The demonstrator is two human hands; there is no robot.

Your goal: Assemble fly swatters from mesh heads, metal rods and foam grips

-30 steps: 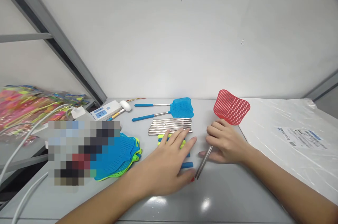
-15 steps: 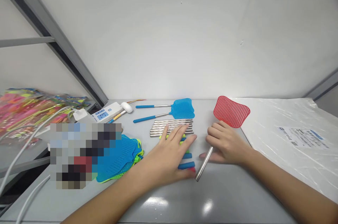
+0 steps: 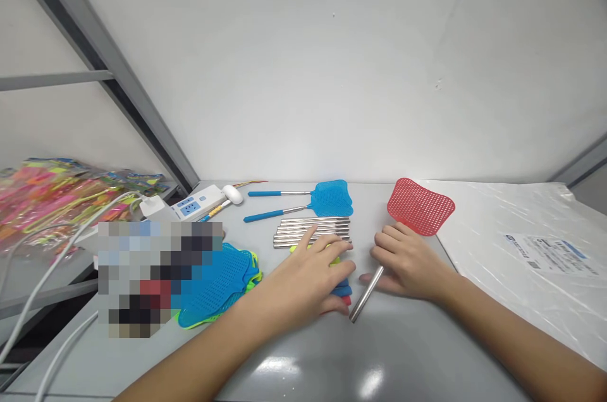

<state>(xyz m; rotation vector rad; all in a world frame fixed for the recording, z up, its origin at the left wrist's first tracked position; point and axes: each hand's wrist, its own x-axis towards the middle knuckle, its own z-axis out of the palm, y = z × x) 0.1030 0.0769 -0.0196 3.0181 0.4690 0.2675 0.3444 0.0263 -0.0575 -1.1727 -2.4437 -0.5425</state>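
Note:
My right hand (image 3: 405, 256) is wrapped round a red fly swatter near its neck. The red mesh head (image 3: 420, 207) points away from me, and the bare metal rod (image 3: 367, 294) slants down toward me. My left hand (image 3: 315, 272) lies with fingers apart over a group of coloured handle grips (image 3: 342, 288), blue, yellow-green and red. It touches them and hides most of them. Just beyond it lies a row of several metal rods (image 3: 310, 224). Two blue fly swatters (image 3: 332, 198) with blue handles lie behind those rods.
Blue and green swatter heads (image 3: 218, 285) are stacked at the left, beside a pixelated patch. Behind stand a power strip (image 3: 196, 201) and a white plug-like device (image 3: 232, 194). Bagged colourful items (image 3: 80, 206) fill the far left. White wrapped sheeting (image 3: 516, 225) covers the right side.
The fingers of my left hand have drawn in, and the grips under it are bunched closer together. My right hand keeps its hold on the red fly swatter. The view has shifted slightly.

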